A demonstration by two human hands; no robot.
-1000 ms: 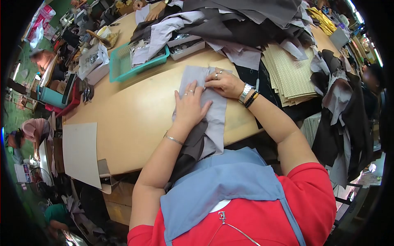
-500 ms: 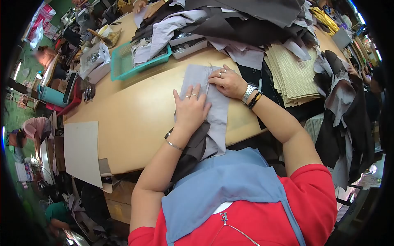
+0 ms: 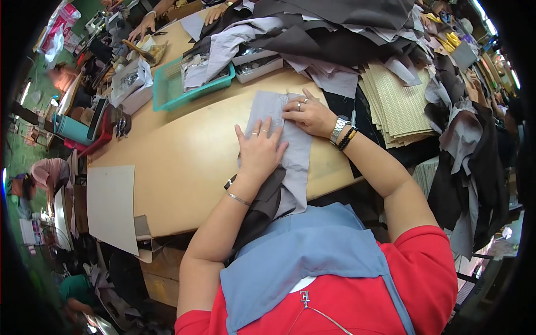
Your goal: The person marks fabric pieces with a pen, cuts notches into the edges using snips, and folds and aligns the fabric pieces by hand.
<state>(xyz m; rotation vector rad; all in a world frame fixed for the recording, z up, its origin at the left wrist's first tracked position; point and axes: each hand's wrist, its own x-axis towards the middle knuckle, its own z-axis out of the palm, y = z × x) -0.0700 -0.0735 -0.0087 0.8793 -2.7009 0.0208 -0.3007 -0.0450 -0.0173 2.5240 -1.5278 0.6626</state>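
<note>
A light grey-lilac piece of cloth [image 3: 296, 162] lies lengthwise over the table edge, with a seam or fold running along its upper part. My left hand [image 3: 259, 146] rests flat on its left side, fingers spread and open. At the upper right of the cloth, my right hand [image 3: 314, 116] is bent with its fingertips closed at the fold, pinching the fabric there. Dark brown cloth [image 3: 262, 198] hangs beneath my left wrist, beside the lighter piece. The exact grip under my right fingers is partly hidden.
A turquoise basket [image 3: 162, 89] and a white box of small metal parts [image 3: 259, 67] stand beyond my hands. Dark fabric [image 3: 335, 36] is heaped at the back. Woven cream sheets [image 3: 393, 106] are stacked right. Another person's hand [image 3: 146, 25] is at the far left.
My hands and the cloth have barely moved. Across the table, the other person's hand has shifted left, away from the fabric heap, and is now spread.
</note>
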